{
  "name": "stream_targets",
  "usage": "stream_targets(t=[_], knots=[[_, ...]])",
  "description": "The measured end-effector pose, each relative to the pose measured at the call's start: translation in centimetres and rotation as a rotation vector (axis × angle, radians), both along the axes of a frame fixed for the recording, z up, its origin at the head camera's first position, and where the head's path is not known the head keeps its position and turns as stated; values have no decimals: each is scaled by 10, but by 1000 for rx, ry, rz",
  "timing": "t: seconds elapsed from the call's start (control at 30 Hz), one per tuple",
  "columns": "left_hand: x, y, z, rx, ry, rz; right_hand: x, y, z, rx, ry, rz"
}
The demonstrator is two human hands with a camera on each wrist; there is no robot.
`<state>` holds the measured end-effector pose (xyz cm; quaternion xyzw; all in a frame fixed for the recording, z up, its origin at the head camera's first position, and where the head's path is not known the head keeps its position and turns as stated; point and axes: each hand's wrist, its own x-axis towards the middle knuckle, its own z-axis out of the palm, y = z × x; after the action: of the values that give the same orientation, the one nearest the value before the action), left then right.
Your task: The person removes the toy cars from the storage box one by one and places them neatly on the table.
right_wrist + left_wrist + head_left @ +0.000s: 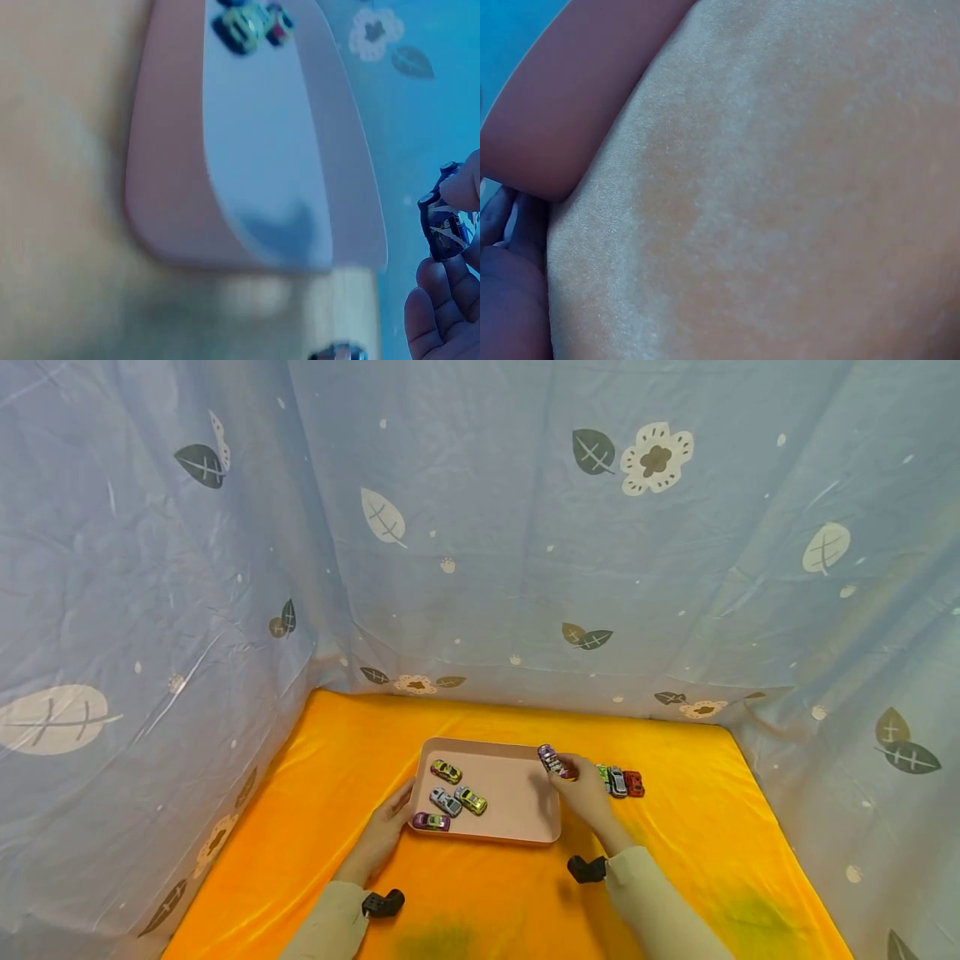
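In the head view my right hand (585, 789) pinches a purple toy car (550, 758) above the right edge of a pink tray (517, 793). The right wrist view shows this toy car (448, 225) between thumb and fingers. A reddish patch by the fingers is partly hidden; I cannot tell if it is another car. My left hand (390, 822) lies along the tray's left wall, touching it. On the tray's left side sit several toy cars: a yellow one (446, 771), a silver one (446, 802), a yellow-green one (471, 800) and a purple-and-green one (431, 822).
Right of the tray, a green car (603, 775), a silver car (617, 782) and a red car (634, 783) stand side by side, the green one partly hidden by my hand. An orange cloth (480, 885) covers the table. Blue patterned curtains (487, 527) enclose it.
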<state>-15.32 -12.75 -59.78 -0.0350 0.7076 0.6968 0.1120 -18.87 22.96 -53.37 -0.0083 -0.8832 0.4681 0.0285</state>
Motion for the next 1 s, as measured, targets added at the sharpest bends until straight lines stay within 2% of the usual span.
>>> stream_targets(t=[0.27,0.57,1.0], knots=[[0,0,2,-5,-7,5,3,41,-6,11,-41,-92],[0,0,4,10,-8,-4,13,85,-15,-8,-148,-158],[-1,-2,1,17,-31,0,21,121,-24,-24,-206,-269]])
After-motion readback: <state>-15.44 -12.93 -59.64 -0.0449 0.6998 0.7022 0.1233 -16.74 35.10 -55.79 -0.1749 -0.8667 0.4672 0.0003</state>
